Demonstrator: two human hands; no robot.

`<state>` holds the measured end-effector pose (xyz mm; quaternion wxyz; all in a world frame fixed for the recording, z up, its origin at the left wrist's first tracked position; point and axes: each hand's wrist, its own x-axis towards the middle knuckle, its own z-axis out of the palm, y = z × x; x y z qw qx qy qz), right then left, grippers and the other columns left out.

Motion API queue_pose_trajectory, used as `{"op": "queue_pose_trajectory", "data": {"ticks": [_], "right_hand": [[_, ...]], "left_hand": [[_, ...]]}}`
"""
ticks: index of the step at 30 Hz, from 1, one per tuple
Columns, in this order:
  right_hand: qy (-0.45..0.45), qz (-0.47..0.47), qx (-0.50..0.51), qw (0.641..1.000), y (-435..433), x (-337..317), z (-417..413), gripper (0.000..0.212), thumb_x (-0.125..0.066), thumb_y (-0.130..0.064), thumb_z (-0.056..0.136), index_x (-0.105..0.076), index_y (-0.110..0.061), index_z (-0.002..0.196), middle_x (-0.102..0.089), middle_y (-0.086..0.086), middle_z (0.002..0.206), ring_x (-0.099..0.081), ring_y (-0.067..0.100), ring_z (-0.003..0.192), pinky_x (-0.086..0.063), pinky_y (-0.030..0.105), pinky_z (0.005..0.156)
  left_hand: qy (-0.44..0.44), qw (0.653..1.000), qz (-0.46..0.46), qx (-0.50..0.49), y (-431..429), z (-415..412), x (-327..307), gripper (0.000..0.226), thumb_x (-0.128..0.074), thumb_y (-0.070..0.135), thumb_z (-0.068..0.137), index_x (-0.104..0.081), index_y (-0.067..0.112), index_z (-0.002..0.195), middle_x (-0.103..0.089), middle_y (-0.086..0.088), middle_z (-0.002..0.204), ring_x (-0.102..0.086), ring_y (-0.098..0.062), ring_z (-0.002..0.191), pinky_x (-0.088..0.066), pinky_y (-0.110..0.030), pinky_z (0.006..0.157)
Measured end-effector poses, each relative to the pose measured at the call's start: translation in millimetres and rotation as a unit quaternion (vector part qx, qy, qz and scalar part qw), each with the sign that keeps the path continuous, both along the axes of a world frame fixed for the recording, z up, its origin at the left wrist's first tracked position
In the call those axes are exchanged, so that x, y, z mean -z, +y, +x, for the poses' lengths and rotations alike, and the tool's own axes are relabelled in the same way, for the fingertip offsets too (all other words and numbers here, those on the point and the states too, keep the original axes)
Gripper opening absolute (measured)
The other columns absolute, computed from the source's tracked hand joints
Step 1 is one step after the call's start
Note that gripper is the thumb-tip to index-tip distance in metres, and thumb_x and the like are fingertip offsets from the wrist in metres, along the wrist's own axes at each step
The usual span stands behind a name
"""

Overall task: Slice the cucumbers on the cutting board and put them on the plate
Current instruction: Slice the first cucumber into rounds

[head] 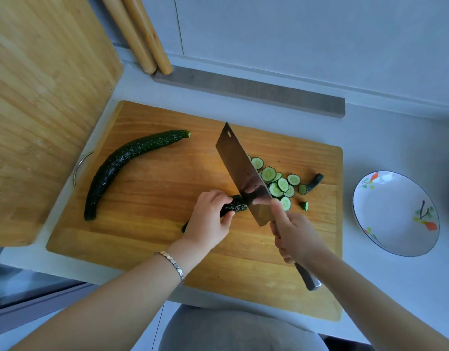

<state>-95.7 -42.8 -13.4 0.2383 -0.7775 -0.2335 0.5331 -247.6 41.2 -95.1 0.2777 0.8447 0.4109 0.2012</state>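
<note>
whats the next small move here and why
Probably press the cleaver down through the cucumber for another thin slice. The right hand holds the cleaver with its blade at the cut end of the piece that the left hand grips. A short length is left uncut. The slices lie on the board, none yet on the plate.

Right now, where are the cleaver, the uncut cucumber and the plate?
cleaver (242, 171): head view, middle of the blade's flat side.
uncut cucumber (119, 160): head view, dark skin about midway along its curve.
plate (395, 211): head view, bare white inside.
</note>
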Motion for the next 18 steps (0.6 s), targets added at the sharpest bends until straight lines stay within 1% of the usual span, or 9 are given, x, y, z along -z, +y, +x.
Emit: {"op": "queue_pose_trajectory", "data": {"ticks": [2, 7, 10, 13, 15, 18], "right_hand": [[-0.018, 0.002, -0.018, 1.0, 0.8, 1.8, -1.7, 0.055, -0.031, -0.061, 0.091, -0.036, -0.014, 0.063, -0.031, -0.005, 0.043, -0.025, 0.012, 0.037, -0.024, 0.02, 0.041], [-0.075, 0.007, -0.051, 0.996, 4.0, 9.5, -7.0, 0.056, -0.031, -0.064, 0.088, -0.039, -0.013, 0.068, -0.034, 0.001, 0.053, -0.029, 0.017, 0.047, -0.026, 0.029, 0.052], [-0.086, -0.01, -0.06, 0.994, 8.5, 21.7, -10.5, 0.056, -0.03, -0.065, 0.089, -0.04, -0.014, 0.067, -0.036, 0.001, 0.055, -0.032, 0.017, 0.048, -0.03, 0.03, 0.054], [-0.092, 0.004, -0.058, 0.994, 12.6, 31.9, -16.9, 0.056, -0.029, -0.064, 0.09, -0.037, -0.014, 0.065, -0.036, 0.004, 0.056, -0.032, 0.018, 0.048, -0.03, 0.031, 0.055], [-0.073, 0.017, -0.028, 0.997, 13.1, 34.7, -17.7, 0.056, -0.03, -0.062, 0.092, -0.037, -0.014, 0.064, -0.037, 0.004, 0.054, -0.032, 0.018, 0.046, -0.031, 0.029, 0.052], [-0.007, 0.012, 0.038, 0.999, 11.8, 28.1, -11.5, 0.056, -0.032, -0.058, 0.094, -0.039, -0.013, 0.061, -0.034, -0.002, 0.047, -0.029, 0.014, 0.038, -0.029, 0.022, 0.042]], "left_hand": [[0.0, 1.0, 0.0, -0.001, 0.1, 0.3, -0.4, 0.025, -0.076, 0.002, 0.069, -0.065, 0.001, 0.091, -0.063, -0.012, 0.093, -0.056, -0.029, 0.086, -0.049, -0.034, 0.075], [0.007, 1.0, 0.001, -0.006, 0.5, 0.4, 1.0, 0.024, -0.075, 0.002, 0.07, -0.065, 0.001, 0.091, -0.063, -0.011, 0.092, -0.055, -0.029, 0.086, -0.043, -0.028, 0.077], [0.004, 1.0, -0.005, -0.005, -1.5, 0.5, 0.6, 0.023, -0.076, 0.001, 0.07, -0.065, 0.001, 0.09, -0.063, -0.01, 0.093, -0.055, -0.028, 0.087, -0.042, -0.026, 0.077], [0.002, 1.0, -0.005, -0.008, -1.2, 0.0, 0.0, 0.023, -0.076, 0.002, 0.071, -0.066, 0.001, 0.092, -0.063, -0.01, 0.094, -0.055, -0.027, 0.089, -0.042, -0.025, 0.078], [0.001, 1.0, -0.005, -0.009, -0.5, -0.3, -0.1, 0.023, -0.075, 0.003, 0.072, -0.066, 0.001, 0.093, -0.063, -0.009, 0.095, -0.055, -0.026, 0.09, -0.042, -0.024, 0.079], [-0.005, 1.0, -0.012, -0.012, -0.3, -0.7, -0.6, 0.023, -0.075, 0.004, 0.073, -0.066, 0.002, 0.095, -0.064, -0.009, 0.096, -0.056, -0.025, 0.092, -0.042, -0.024, 0.082]]}}
